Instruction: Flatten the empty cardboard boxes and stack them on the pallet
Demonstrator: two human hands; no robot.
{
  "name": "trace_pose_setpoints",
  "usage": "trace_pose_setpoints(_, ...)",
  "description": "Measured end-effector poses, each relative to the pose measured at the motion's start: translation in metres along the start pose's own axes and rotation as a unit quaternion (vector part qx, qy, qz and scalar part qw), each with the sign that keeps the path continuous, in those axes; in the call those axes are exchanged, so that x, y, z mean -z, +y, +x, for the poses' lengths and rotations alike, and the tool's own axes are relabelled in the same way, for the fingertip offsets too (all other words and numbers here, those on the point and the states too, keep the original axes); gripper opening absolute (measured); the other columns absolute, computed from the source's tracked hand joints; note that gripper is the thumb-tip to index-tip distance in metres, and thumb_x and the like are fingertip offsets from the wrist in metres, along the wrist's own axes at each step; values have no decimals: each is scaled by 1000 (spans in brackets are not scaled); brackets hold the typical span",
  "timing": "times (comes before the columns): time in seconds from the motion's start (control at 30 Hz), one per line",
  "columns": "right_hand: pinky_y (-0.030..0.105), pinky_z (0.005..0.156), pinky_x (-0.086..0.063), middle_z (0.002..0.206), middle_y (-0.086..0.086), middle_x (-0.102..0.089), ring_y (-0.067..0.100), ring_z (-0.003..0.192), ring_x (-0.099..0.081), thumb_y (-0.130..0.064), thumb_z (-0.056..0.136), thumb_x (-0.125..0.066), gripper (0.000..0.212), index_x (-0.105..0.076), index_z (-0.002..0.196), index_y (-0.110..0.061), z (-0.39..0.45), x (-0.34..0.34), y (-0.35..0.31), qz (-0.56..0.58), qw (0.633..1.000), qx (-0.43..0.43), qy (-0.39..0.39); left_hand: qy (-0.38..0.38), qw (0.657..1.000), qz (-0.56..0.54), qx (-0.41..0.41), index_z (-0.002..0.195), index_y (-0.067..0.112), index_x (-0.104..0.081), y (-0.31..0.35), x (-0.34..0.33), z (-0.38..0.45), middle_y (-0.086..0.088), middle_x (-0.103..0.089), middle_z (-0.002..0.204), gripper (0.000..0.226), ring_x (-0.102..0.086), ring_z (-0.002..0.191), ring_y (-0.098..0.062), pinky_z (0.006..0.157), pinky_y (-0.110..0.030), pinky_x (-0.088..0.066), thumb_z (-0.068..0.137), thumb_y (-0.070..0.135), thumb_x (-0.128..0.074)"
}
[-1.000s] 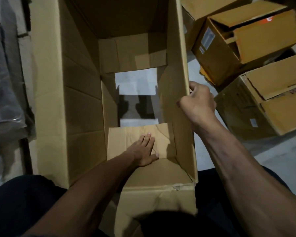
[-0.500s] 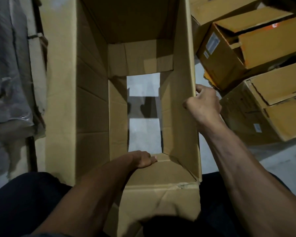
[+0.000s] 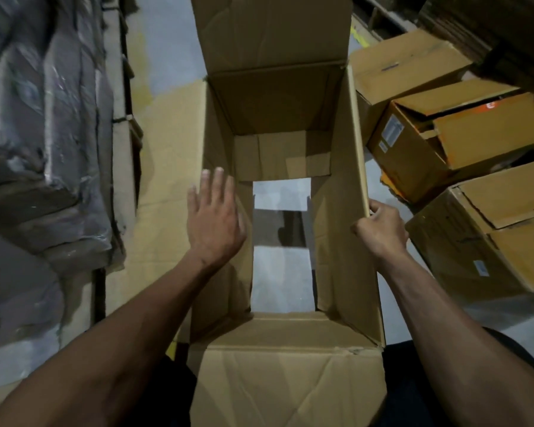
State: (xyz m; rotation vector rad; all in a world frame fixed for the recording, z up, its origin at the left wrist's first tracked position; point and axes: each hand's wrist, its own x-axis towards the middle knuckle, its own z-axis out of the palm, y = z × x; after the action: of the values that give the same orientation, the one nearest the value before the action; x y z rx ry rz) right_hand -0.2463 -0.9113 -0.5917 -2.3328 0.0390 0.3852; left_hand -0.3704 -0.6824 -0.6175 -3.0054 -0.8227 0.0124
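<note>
A large open cardboard box is standing in the middle of the view, directly in front of the person, its top and bottom flaps folded open so that the pale floor is showing through the bottom. The left hand is hovering at the box's 9 o'clock side, fingers straight and spread, the palm lying against or just over the left wall; whether it is actually touching cannot be told. The right hand is sitting at the box's 3 o'clock side, fingers curled round the top edge of the right wall, gripping it. The near flap is hanging down toward the person at 6 o'clock, creased and slightly torn at its right corner, and the far flap is standing up at 12 o'clock.

From 1 to 3 o'clock, several other cardboard boxes are lying tipped against one another on the floor, some with loose flaps and small labels. At 9 o'clock, a stack of goods wrapped in plastic film is filling the left edge.
</note>
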Motion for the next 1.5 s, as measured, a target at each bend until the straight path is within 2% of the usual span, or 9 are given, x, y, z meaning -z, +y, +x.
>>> trace_pose_setpoints(0.1, 27, 65, -45, 117, 5, -68, 23, 92, -61, -10, 96, -61, 45, -59, 139, -24, -8, 2, 4, 9, 1000, -10, 4, -15, 983, -117, 141, 158, 14, 5, -24, 0, 7, -15, 4, 166, 100, -2, 151, -40, 119, -57, -13, 91, 45, -63)
trace_pose_setpoints(0.2, 25, 63, -44, 118, 7, -68, 24, 92, -61, -9, 96, -61, 46, -59, 139, -24, -15, 7, 8, 6, 1000, -7, 6, -33, 959, -194, 204, 157, 12, -7, -40, -4, 15, -20, -16, 161, 101, -24, 145, -44, 112, -61, -33, 85, 39, -73)
trace_pose_setpoints(0.37, 50, 88, -58, 116, 6, -70, 30, 98, -65, -8, 92, -63, 48, -61, 136, -27, -21, 10, 11, 5, 1000, -12, 19, -11, 948, -272, 165, 135, 10, -34, -44, -12, 12, -15, -51, 128, 59, -56, 110, -39, 88, -53, -53, 87, 22, -67)
trace_pose_setpoints(0.53, 43, 84, -55, 120, 8, -67, 24, 91, -58, -5, 94, -62, 50, -59, 139, -25, -14, 11, 12, 20, 999, -22, 39, -12, 941, -287, 179, 115, 14, -42, -41, -6, 12, -15, -62, 104, 35, -61, 96, -40, 83, -51, -54, 87, 15, -63)
trace_pose_setpoints(0.87, 48, 88, -56, 115, 4, -64, 28, 101, -62, -9, 92, -66, 46, -60, 134, -25, 3, 19, 4, 125, 981, -95, 110, -19, 965, -260, -6, 147, 17, -38, 6, -7, -45, -17, -67, 112, 68, -63, 98, -44, 76, -44, -49, 83, 14, -60)
trace_pose_setpoints(1.13, 50, 92, -55, 105, 2, -61, 28, 105, -64, -14, 94, -63, 30, -58, 123, -21, 2, 19, -5, 164, 969, -137, 127, -75, 959, -256, -98, 149, 11, -37, 43, -10, -99, -14, -53, 143, 66, -57, 118, -37, 89, -45, -49, 85, 18, -51)
trace_pose_setpoints(1.2, 52, 97, -52, 112, 6, -63, 33, 111, -62, -16, 93, -61, 28, -57, 120, -18, 0, 20, -7, 156, 970, -143, 119, -112, 959, -235, -114, 155, 14, -25, 52, -13, -107, -8, -34, 159, 64, -40, 140, -27, 107, -38, -37, 96, 21, -48)
trace_pose_setpoints(1.3, 35, 94, -47, 123, 12, -61, 35, 117, -57, -14, 96, -56, 32, -57, 127, -8, 3, 22, -5, 136, 971, -152, 124, -141, 953, -238, -125, 158, 18, -14, 65, -14, -115, -4, -17, 165, 63, -20, 150, -22, 118, -34, -21, 105, 42, -35)
trace_pose_setpoints(1.5, 37, 96, -47, 132, 16, -58, 38, 121, -54, -16, 96, -53, 36, -53, 131, -6, 2, 24, -9, 97, 975, -156, 125, -272, 930, -217, -119, 155, 28, 20, 86, -10, -119, -3, 22, 165, 118, 13, 152, -30, 121, -57, -4, 76, 88, -44)
